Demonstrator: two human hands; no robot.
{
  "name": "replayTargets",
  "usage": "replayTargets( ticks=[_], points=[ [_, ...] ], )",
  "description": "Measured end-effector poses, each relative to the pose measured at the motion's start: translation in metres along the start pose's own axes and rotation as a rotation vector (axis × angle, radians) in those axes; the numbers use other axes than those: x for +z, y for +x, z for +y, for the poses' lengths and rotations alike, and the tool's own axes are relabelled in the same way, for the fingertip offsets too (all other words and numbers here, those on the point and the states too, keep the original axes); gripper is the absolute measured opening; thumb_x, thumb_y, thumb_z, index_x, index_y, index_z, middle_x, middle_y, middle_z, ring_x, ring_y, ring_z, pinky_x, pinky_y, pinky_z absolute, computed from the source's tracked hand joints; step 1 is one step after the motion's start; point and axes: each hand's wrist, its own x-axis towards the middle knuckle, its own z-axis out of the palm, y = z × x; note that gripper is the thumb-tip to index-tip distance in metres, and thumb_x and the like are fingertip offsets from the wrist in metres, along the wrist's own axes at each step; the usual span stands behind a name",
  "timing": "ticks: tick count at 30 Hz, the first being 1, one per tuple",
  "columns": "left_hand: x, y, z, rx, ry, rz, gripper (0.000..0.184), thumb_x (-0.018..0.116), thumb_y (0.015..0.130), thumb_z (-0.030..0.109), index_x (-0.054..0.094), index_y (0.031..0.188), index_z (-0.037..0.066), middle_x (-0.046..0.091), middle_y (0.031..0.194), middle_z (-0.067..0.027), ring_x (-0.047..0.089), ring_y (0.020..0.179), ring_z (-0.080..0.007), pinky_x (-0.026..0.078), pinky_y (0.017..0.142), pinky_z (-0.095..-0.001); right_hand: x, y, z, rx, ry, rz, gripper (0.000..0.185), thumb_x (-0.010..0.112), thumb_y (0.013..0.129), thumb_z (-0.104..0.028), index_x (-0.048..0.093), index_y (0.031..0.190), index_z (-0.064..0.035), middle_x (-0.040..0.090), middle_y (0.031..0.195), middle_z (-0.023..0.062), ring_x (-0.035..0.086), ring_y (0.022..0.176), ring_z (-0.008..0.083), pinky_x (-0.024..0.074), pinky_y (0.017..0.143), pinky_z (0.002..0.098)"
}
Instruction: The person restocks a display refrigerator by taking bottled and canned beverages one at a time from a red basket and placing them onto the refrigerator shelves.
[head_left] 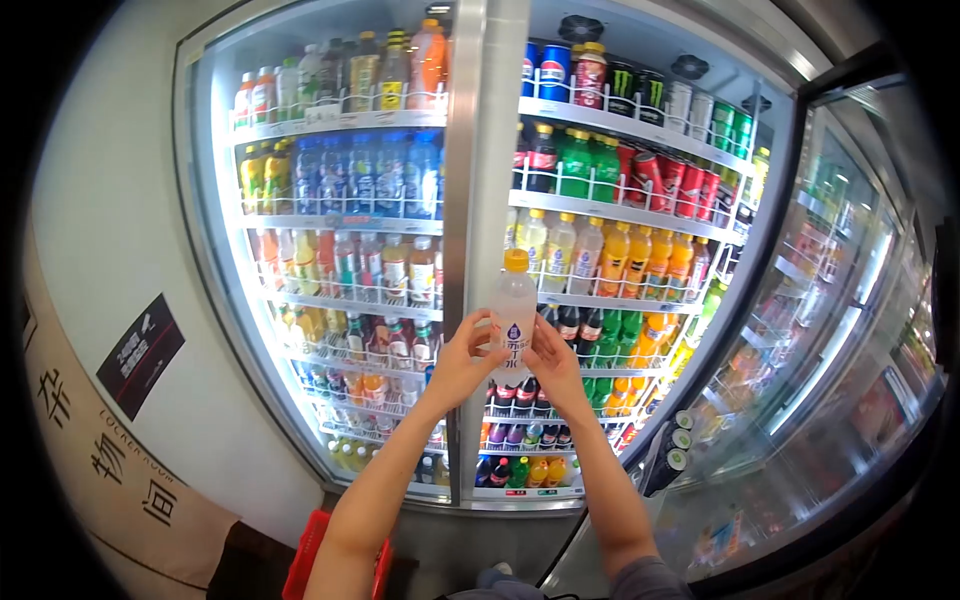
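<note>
Both of my hands hold one clear plastic drink bottle [515, 300] upright in front of the fridge. It has a yellow cap, a cloudy pale content and a label with purple print. My left hand [468, 357] is closed on its left side, and my right hand [550, 362] grips the right side lower down. Just behind it, a shelf carries similar yellow-capped bottles [560, 245] beside orange drink bottles [637, 255]. Part of that row is hidden by the held bottle and my hands.
The fridge's right glass door [790, 300] stands open on the right. A metal post [466, 200] divides the two fridge sections. Wire guards edge the shelves of bottles and cans. A red basket [306, 555] is on the floor at lower left, beside a wall with a dark sign [140, 355].
</note>
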Motion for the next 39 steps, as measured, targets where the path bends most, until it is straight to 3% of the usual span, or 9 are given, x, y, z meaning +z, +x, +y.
replayTargets(
  ticks=[2,7,11,15,20,26,30,32,39],
  points=[
    [0.025,0.023,-0.001,-0.073,0.114,-0.062,0.066,0.071,0.088,0.011,0.034,0.142,0.004,0.064,0.119,-0.0163,0.062,0.106,-0.0189,0.048,0.095,-0.0339,-0.032,0.008,-0.007,-0.013,-0.054,0.008,0.064,0.066,0.093,-0.014,0.035,0.148,0.0000,0.051,0.140,0.0144,0.052,0.126,0.0220,0.0453,0.099,0.0334],
    [0.073,0.078,-0.043,0.011,0.104,-0.115,0.064,0.071,0.087,0.013,0.037,0.140,0.004,0.066,0.118,-0.0157,0.063,0.104,-0.0196,0.052,0.089,-0.0333,-0.097,0.031,0.007,-0.126,-0.317,0.133,0.056,0.065,0.092,-0.009,0.044,0.144,-0.0065,0.053,0.127,0.0123,0.058,0.115,0.0226,0.0544,0.092,0.0355],
    [0.096,0.118,-0.067,0.114,0.182,-0.007,0.065,0.074,0.082,0.012,0.043,0.138,0.004,0.057,0.117,-0.0144,0.065,0.100,-0.0254,0.058,0.076,-0.0339,-0.125,0.059,0.021,-0.116,-0.355,0.227,0.056,0.068,0.089,-0.011,0.048,0.141,-0.0047,0.058,0.124,0.0129,0.062,0.110,0.0224,0.0544,0.091,0.0346],
    [0.100,0.143,-0.083,0.182,0.355,0.089,0.066,0.074,0.080,0.011,0.045,0.139,0.003,0.056,0.116,-0.0157,0.061,0.103,-0.0264,0.055,0.082,-0.0371,-0.143,0.090,0.037,-0.184,-0.609,0.232,0.057,0.071,0.086,-0.018,0.051,0.138,-0.0052,0.065,0.118,0.0129,0.064,0.107,0.0204,0.0532,0.077,0.0310],
    [0.098,0.161,-0.105,0.247,0.517,0.230,0.064,0.073,0.083,0.011,0.044,0.140,0.002,0.059,0.116,-0.0133,0.063,0.100,-0.0239,0.055,0.081,-0.0348,-0.141,0.125,0.051,-0.129,-0.539,0.166,0.056,0.071,0.086,-0.015,0.051,0.137,-0.0036,0.067,0.117,0.0130,0.064,0.107,0.0197,0.0536,0.080,0.0311],
    [0.090,0.190,-0.109,0.303,0.534,0.405,0.054,0.065,0.088,0.006,0.046,0.138,0.001,0.057,0.121,-0.0192,0.060,0.107,-0.0312,0.056,0.085,-0.0368,-0.127,0.169,0.068,-0.182,-0.323,0.107,0.058,0.069,0.086,-0.007,0.048,0.139,-0.0025,0.065,0.121,0.0169,0.064,0.110,0.0238,0.0553,0.086,0.0351],
    [0.080,0.203,-0.108,0.325,0.619,0.454,0.051,0.058,0.092,0.007,0.044,0.141,0.002,0.056,0.124,-0.0215,0.058,0.110,-0.0372,0.049,0.092,-0.0425,-0.120,0.195,0.080,-0.262,-0.441,0.114,0.047,0.067,0.086,-0.003,0.053,0.131,0.0020,0.066,0.119,0.0156,0.063,0.114,0.0223,0.0539,0.087,0.0318],
    [0.075,0.208,-0.108,0.303,0.669,0.454,0.049,0.055,0.094,0.007,0.044,0.142,0.002,0.055,0.128,-0.0228,0.056,0.115,-0.0385,0.047,0.094,-0.0431,-0.120,0.208,0.091,-0.185,-0.470,0.095,0.049,0.067,0.086,-0.003,0.052,0.132,0.0013,0.065,0.121,0.0146,0.062,0.116,0.0232,0.0534,0.089,0.0317],
    [0.072,0.228,-0.125,0.127,0.543,0.495,0.049,0.044,0.098,0.007,0.035,0.146,-0.001,0.047,0.141,-0.0243,0.048,0.129,-0.0376,0.040,0.104,-0.0421,-0.101,0.239,0.133,-0.269,-0.207,0.083,0.046,0.064,0.089,-0.006,0.046,0.131,0.0034,0.062,0.125,0.0168,0.059,0.120,0.0243,0.0490,0.098,0.0331]
  ],
)
